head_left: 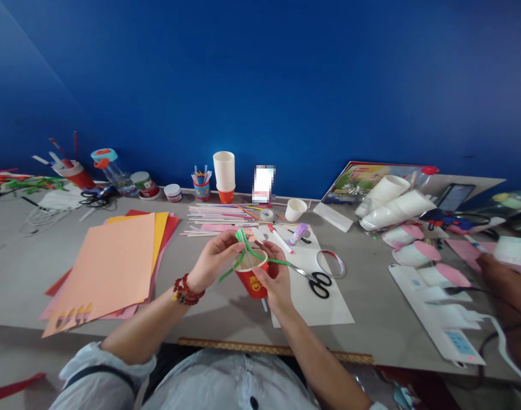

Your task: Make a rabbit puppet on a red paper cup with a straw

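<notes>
Item one: red cup [255,283] with yellow lettering, mouth up, in front of the wearer; I cannot tell whether its base touches the worktop [200,313]. Right hand [279,279]: grip closed about the cup's side, thumb in front. Left hand [220,253]: grip pinching the bunched upper part of the green strips [242,238] above the cup's mouth; loose ends stick out to both sides.

Beside the right hand, I list black-handled scissors [320,284] and a tape roll [340,265], both on a white sheet [328,313]; farther back, a red-capped marker [281,239] and a purple-capped glue stick [298,233].

To the left: layered coloured paper [110,256], peach uppermost. At the rear: pale straws [217,213], a cup stack [224,171] and a single white cup [296,210].

Far right: power strip [431,324]; beyond it, another person's hand [505,290].
</notes>
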`<state>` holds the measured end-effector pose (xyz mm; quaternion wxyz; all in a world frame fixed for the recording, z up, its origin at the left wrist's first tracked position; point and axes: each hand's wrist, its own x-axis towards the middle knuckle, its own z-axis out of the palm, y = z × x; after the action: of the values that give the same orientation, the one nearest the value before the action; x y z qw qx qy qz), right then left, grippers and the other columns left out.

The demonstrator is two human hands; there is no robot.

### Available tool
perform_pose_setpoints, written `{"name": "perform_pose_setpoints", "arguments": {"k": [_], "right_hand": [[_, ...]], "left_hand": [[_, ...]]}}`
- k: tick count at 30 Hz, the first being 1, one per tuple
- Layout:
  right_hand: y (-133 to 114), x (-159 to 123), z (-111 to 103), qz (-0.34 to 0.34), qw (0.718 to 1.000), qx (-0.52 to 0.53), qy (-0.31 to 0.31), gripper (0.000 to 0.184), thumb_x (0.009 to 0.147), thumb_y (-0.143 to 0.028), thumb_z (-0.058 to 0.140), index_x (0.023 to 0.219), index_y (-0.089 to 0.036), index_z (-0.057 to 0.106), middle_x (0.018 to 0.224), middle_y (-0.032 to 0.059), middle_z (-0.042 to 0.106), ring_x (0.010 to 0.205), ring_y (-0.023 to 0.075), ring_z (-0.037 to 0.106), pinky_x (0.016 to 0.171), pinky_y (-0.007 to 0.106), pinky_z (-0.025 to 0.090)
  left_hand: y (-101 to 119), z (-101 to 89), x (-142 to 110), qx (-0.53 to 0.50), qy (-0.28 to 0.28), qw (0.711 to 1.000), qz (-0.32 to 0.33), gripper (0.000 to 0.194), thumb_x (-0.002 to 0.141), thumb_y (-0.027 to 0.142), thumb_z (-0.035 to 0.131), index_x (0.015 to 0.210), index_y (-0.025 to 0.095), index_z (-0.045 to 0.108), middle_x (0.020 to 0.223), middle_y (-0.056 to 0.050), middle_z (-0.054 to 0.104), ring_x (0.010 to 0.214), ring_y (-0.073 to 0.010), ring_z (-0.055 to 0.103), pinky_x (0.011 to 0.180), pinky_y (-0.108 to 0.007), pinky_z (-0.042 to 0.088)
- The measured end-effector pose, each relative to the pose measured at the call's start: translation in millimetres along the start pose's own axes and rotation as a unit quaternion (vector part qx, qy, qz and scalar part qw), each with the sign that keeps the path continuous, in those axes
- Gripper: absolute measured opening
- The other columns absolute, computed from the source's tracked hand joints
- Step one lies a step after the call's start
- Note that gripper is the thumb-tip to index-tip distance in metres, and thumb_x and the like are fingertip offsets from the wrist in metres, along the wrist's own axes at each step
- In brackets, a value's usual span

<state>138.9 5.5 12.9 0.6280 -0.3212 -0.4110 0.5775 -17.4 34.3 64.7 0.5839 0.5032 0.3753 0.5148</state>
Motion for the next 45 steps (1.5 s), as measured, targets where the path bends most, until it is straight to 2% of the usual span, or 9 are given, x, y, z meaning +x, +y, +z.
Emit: {"name": "perform_pose_setpoints", "arguments": {"k": [5,12,18,23,25,28,35,42,45], "right_hand": [[-0.3,-0.3,1.3,-0.012,1.0,-0.006,0.008,0.072,0.071,-0.03,0.083,0.133,-0.028,0.045,0.137,0.0104,0.058,0.12,0.0284,0.059,0.104,0.046,0.046],[-0.7,0.6,0.2,-0.005,1.0,-0.01,0.02,0.069,0.07,-0.034,0.083,0.129,-0.028,0.048,0.138,0.0099,0.057,0.116,0.0269,0.061,0.101,0.044,0.049],[-0.6,0.0,1.7,-0.009,1.0,-0.006,0.011,0.07,0.07,-0.033,0.083,0.13,-0.028,0.047,0.138,0.0096,0.057,0.118,0.027,0.06,0.102,0.044,0.048],[-0.9,0.5,1.3,-0.01,1.0,0.007,0.005,0.067,0.073,-0.032,0.081,0.131,-0.028,0.047,0.141,0.0096,0.054,0.119,0.0266,0.059,0.103,0.044,0.047],[-1.0,0.3,0.7,-0.015,1.0,0.001,0.004,0.067,0.073,-0.032,0.081,0.131,-0.028,0.047,0.141,0.0099,0.055,0.119,0.0267,0.059,0.102,0.043,0.047],[-0.1,-0.6,-0.4,-0.017,1.0,0.0,0.0,0.069,0.073,-0.031,0.081,0.133,-0.029,0.046,0.141,0.0098,0.054,0.119,0.0269,0.059,0.102,0.044,0.047],[4.6,-1.1,-1.8,-0.043,0.998,-0.034,0.023,0.065,0.072,-0.03,0.082,0.128,-0.027,0.049,0.139,0.011,0.054,0.117,0.0264,0.059,0.1,0.043,0.049],[4.5,0.9,-1.6,-0.06,0.996,-0.052,0.031,0.065,0.071,-0.031,0.083,0.127,-0.026,0.05,0.127,0.0106,0.061,0.118,0.0276,0.059,0.099,0.043,0.05],[4.4,0.9,-2.0,-0.056,0.996,-0.053,0.039,0.064,0.071,-0.032,0.083,0.126,-0.026,0.05,0.129,0.0108,0.059,0.117,0.0273,0.06,0.098,0.044,0.051]], "left_hand": [[-1.1,2.2,0.7,-0.016,0.044,0.999,0.02,0.025,0.08,0.036,0.074,0.099,0.02,0.069,0.099,-0.005,0.072,0.093,-0.0178,0.066,0.085,-0.028,0.052],[0.6,-1.5,2.8,-0.12,0.027,0.99,-0.069,0.018,0.077,0.033,0.078,0.086,0.019,0.071,0.09,-0.002,0.073,0.082,-0.0154,0.067,0.08,-0.027,0.053],[0.8,1.4,4.8,-0.139,0.022,0.99,-0.028,0.018,0.079,0.032,0.077,0.089,0.019,0.071,0.093,-0.003,0.073,0.085,-0.0145,0.067,0.082,-0.026,0.052],[-0.4,1.9,6.3,-0.207,0.002,0.975,-0.081,0.017,0.079,0.032,0.077,0.088,0.018,0.072,0.092,-0.005,0.073,0.084,-0.0155,0.068,0.081,-0.027,0.054],[0.5,1.6,6.7,-0.194,-0.009,0.978,-0.075,0.019,0.081,0.034,0.075,0.092,0.019,0.073,0.096,-0.006,0.074,0.088,-0.0172,0.068,0.083,-0.029,0.054],[3.0,0.9,7.5,-0.139,-0.013,0.99,-0.029,0.019,0.081,0.031,0.075,0.097,0.02,0.074,0.102,-0.005,0.074,0.093,-0.0173,0.068,0.086,-0.028,0.053],[6.3,-0.4,8.9,-0.017,0.034,0.999,0.023,0.024,0.078,0.034,0.077,0.095,0.017,0.075,0.095,-0.006,0.075,0.085,-0.0167,0.067,0.076,-0.025,0.052],[6.5,1.4,9.5,-0.067,0.008,0.998,-0.016,0.027,0.079,0.037,0.076,0.098,0.017,0.074,0.097,-0.007,0.075,0.085,-0.017,0.067,0.078,-0.027,0.053],[4.5,0.9,10.2,-0.064,0.027,0.998,-0.009,0.024,0.076,0.033,0.08,0.092,0.017,0.073,0.089,-0.004,0.074,0.078,-0.0136,0.066,0.074,-0.023,0.053]]}}
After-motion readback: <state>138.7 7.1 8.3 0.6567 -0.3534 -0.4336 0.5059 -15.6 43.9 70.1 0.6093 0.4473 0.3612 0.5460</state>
